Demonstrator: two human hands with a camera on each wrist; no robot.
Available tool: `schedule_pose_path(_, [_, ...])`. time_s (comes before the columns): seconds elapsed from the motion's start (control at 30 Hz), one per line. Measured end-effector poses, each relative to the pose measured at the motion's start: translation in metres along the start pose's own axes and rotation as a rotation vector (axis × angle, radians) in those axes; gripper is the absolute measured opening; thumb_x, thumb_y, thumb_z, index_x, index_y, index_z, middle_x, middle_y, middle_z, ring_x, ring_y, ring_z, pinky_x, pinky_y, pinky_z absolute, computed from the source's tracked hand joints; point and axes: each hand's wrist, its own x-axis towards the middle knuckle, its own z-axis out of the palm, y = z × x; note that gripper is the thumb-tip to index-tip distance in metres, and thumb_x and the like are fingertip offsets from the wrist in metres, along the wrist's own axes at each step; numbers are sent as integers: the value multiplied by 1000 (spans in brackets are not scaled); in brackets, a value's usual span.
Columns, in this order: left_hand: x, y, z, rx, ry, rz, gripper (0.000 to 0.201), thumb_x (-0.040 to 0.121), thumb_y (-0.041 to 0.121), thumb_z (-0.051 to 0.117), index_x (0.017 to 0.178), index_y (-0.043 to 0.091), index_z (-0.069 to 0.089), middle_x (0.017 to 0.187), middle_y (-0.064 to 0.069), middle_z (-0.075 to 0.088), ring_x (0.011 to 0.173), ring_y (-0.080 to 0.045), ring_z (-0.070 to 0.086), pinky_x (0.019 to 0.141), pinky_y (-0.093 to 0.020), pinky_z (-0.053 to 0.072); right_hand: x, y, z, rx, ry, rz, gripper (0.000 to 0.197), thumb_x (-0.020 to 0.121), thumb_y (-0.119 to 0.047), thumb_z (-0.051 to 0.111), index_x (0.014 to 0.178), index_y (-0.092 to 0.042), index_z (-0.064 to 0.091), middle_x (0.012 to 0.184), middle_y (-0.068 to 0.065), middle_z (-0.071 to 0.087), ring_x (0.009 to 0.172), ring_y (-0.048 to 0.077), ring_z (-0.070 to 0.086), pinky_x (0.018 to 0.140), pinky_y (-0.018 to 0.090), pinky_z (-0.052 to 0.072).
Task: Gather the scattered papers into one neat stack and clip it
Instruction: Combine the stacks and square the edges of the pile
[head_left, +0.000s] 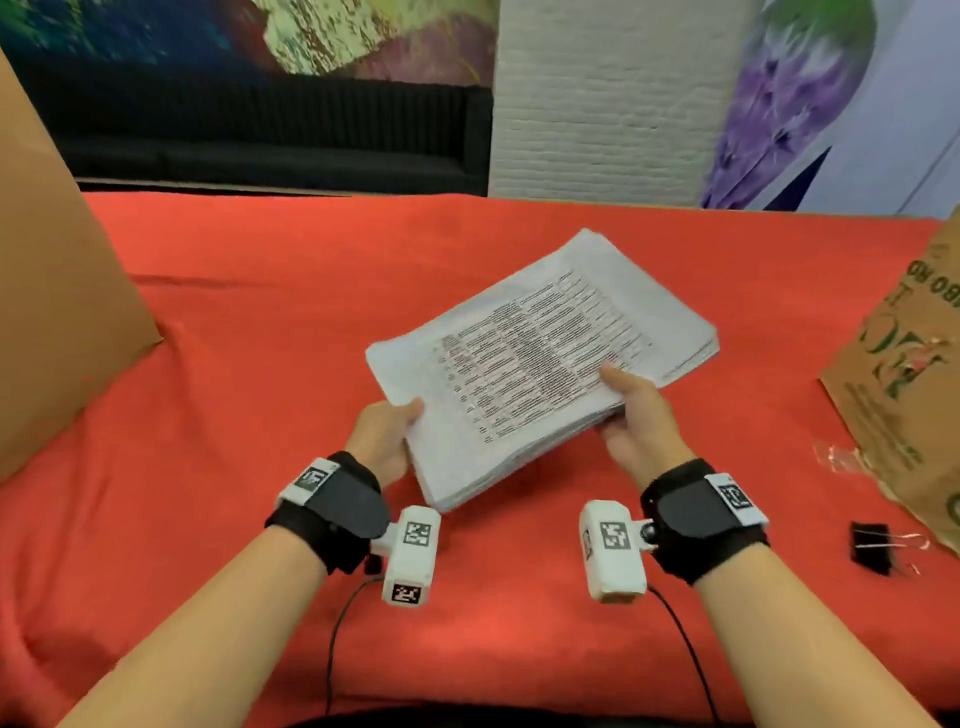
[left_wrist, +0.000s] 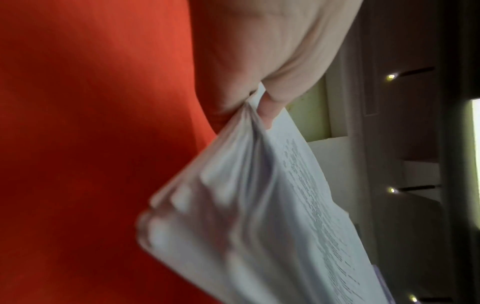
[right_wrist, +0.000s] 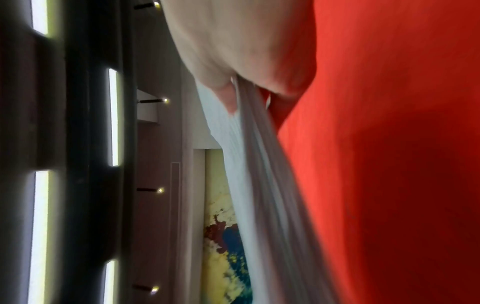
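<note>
While both hands lift it above the red-covered table (head_left: 260, 291), the paper stack (head_left: 540, 358) tilts, printed page up. The left hand (head_left: 384, 436) pinches its near left edge, thumb on top; the right hand (head_left: 636, 421) grips the near right edge likewise. A black binder clip (head_left: 872, 545) lies well right of the stack, beside a brown paper bag (head_left: 904, 384).

Right hand (right_wrist: 233, 41) pinches paper stack (right_wrist: 259, 164) edge above red cloth (right_wrist: 389, 144).

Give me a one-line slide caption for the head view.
Both hands, left hand and right hand, hold the paper stack above the red cloth; binder clip waits.
</note>
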Motion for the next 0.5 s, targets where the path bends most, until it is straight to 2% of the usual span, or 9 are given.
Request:
schedule_pose_path(0.07, [3,13,-20,84,41,99,24,95,-5,39,112,0,56,123,-19,56,61,-11,69,67,-35,55,6,-9,-24,-119,-95,17,19,87,-3,58,101,-15,62,84,0,74,74,14,68,58,21,56])
schedule_pose_path(0.1, [2,21,-31,133,48,144,25,94,-6,39,110,2,57,121,-19,57,61,-11,70,63,-32,57,9,-16,-40,-176,-150,19,20,84,-8,64,102,-16,62,84,0,75,77,16,68,60,22,56])
schedule_pose_path(0.13, [1,29,-42,179,38,180,25,94,-5,39,108,4,57,120,-18,58,67,-13,71,65,-32,58,12,-23,-55,-254,-238,42,33,75,-18,75,105,-15,63,90,2,75,81,18,67,63,22,56])
schedule_pose_path(0.2, [-3,41,-56,248,-21,230,25,95,-1,40,115,3,55,125,-20,59,84,-21,69,80,-40,56,14,-33,-73,-488,-409,179,77,49,-30,91,118,-14,62,110,8,72,92,22,70,76,27,59])
schedule_pose_path(0.23, [-6,45,-58,278,-63,263,27,95,0,42,121,2,52,125,-22,59,90,-24,68,85,-43,55,13,-33,-74,-549,-474,210,83,49,-29,91,124,-13,60,118,10,70,100,24,70,84,32,58])
schedule_pose_path(0.27, [-10,48,-57,300,-104,307,29,95,2,45,123,3,51,124,-21,61,93,-25,67,87,-44,55,11,-33,-70,-567,-507,184,77,58,-25,87,127,-11,58,121,11,68,107,27,68,88,36,57])
schedule_pose_path(0.33, [-14,55,-46,308,-133,458,30,90,6,53,119,11,53,116,-11,65,92,-18,68,85,-36,57,5,-36,-51,-540,-479,34,58,69,-17,76,125,-10,61,118,9,70,110,29,66,85,36,58])
schedule_pose_path(0.43, [-17,72,-35,256,-70,681,31,89,3,51,109,25,56,103,10,68,93,-5,63,87,-24,53,-4,-53,-28,-465,-456,-244,42,71,-15,72,113,-11,68,111,5,73,101,21,70,83,32,57])
schedule_pose_path(0.5, [-19,79,-36,232,-41,713,33,82,1,49,102,26,59,93,16,67,90,-4,58,83,-21,50,-10,-63,-24,-444,-507,-301,34,71,-7,68,105,-14,71,107,1,74,96,14,70,82,27,57])
